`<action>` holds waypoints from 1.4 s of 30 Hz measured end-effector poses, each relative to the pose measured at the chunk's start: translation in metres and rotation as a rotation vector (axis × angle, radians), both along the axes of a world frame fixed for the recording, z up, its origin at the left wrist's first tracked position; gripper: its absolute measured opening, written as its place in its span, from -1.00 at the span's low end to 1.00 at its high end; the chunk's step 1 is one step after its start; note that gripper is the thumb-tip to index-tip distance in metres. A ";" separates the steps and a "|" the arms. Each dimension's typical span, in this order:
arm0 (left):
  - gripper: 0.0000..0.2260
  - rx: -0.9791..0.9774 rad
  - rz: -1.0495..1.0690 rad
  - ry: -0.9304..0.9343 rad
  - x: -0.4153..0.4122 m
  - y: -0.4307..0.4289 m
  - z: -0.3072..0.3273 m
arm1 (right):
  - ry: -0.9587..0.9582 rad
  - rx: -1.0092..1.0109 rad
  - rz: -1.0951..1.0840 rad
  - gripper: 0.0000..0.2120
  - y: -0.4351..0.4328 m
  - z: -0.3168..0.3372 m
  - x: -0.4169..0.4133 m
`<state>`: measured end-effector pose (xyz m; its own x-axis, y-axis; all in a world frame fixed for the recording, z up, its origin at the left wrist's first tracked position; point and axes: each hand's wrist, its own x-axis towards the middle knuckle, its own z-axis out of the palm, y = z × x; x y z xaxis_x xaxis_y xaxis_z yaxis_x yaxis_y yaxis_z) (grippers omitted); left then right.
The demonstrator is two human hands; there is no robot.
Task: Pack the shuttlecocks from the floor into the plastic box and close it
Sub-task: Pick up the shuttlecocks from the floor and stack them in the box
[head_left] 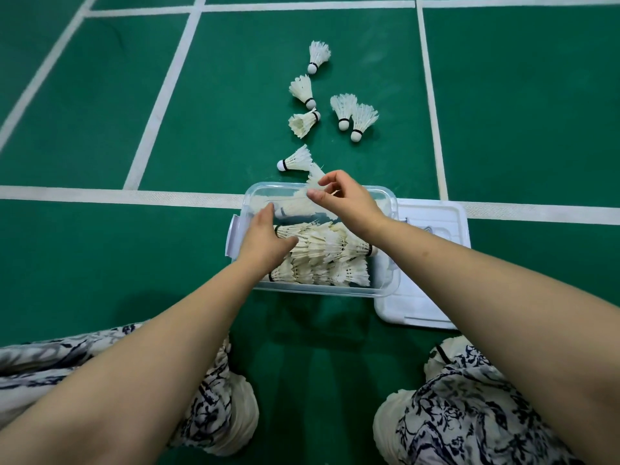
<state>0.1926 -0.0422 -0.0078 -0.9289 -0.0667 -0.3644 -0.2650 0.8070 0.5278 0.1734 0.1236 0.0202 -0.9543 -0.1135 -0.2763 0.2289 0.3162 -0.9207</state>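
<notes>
Held shuttlecock: cork end hidden behind right hand.
Packed shuttlecocks: left ends covered by left hand.
Lid: partly hidden behind box wall and right forearm.
Both forearms: cut off at the view's lower edge.
</notes>
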 end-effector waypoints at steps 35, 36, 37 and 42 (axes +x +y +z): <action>-0.52 -0.616 -0.769 0.036 -0.101 0.011 0.224 | 0.115 0.785 0.291 -0.24 0.004 0.115 -0.066; -0.51 -0.606 -0.765 0.027 -0.111 0.006 0.215 | 0.103 0.775 0.294 -0.22 0.005 0.101 -0.074; -0.48 -0.602 -0.764 0.008 -0.122 0.000 0.203 | 0.087 0.760 0.288 -0.21 0.005 0.088 -0.082; -0.37 -0.563 -0.753 -0.113 -0.176 -0.026 0.127 | -0.037 0.674 0.271 -0.14 0.008 0.015 -0.121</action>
<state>0.0162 -0.0686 0.1194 -0.7604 0.3426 -0.5517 0.4035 0.9149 0.0119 0.0521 0.1321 0.0349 -0.9055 -0.1385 -0.4010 0.0890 0.8622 -0.4986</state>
